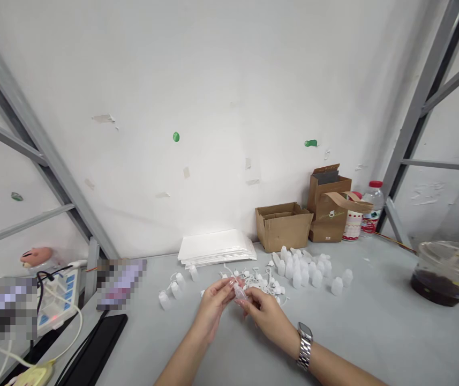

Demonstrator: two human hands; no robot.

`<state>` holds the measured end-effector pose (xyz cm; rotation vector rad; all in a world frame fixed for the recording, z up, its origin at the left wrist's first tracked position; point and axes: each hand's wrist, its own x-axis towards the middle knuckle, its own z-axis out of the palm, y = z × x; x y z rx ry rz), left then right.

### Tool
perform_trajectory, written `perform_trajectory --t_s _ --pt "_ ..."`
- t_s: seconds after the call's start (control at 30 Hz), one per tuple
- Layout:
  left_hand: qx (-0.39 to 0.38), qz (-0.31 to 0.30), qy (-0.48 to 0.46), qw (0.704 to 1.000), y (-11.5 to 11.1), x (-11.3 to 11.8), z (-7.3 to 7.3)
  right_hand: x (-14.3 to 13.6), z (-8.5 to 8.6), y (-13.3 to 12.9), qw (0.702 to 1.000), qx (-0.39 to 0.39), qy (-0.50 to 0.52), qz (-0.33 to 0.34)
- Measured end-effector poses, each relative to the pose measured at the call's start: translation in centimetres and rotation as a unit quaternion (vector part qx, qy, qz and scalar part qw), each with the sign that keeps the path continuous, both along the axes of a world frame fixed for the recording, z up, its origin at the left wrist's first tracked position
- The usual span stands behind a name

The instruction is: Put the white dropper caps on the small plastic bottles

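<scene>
My left hand (213,303) and my right hand (264,315) meet over the grey table (374,332), both pinching one small clear plastic bottle (240,292) between their fingertips. A metal watch (305,346) sits on my right wrist. Just beyond the hands lies a loose pile of small white caps with loops (259,279). Several upright small white bottles (309,271) stand in a cluster to the right of it. A few more small bottles (175,289) lie to the left of my hands.
A stack of white sheets (217,247) lies against the wall. Brown cardboard boxes (283,225), a paper bag (331,217) and a water bottle (374,212) stand at the back right. A clear cup of dark liquid (440,273) is far right. A power strip (56,300) and cables are at left.
</scene>
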<state>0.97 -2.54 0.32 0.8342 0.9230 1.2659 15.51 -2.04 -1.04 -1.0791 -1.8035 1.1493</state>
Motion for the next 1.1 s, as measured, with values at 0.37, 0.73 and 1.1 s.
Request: perform_trajectory --t_s 0.37,0.73,1.1 --pt "0.02 -0.019 0.035 0.999 0.2 -0.2 -0.1 0.1 -0.3 0.3 1.0 0.02 -0.012 -0.02" --pt "0.01 -0.084 -0.021 0.996 -0.4 0.0 0.5 -0.4 -0.7 0.7 0.955 -0.174 0.198 0.139" --pt "0.049 -0.036 0.039 0.997 -0.5 0.7 0.6 -0.7 -0.4 0.3 0.983 -0.091 0.159 -0.028"
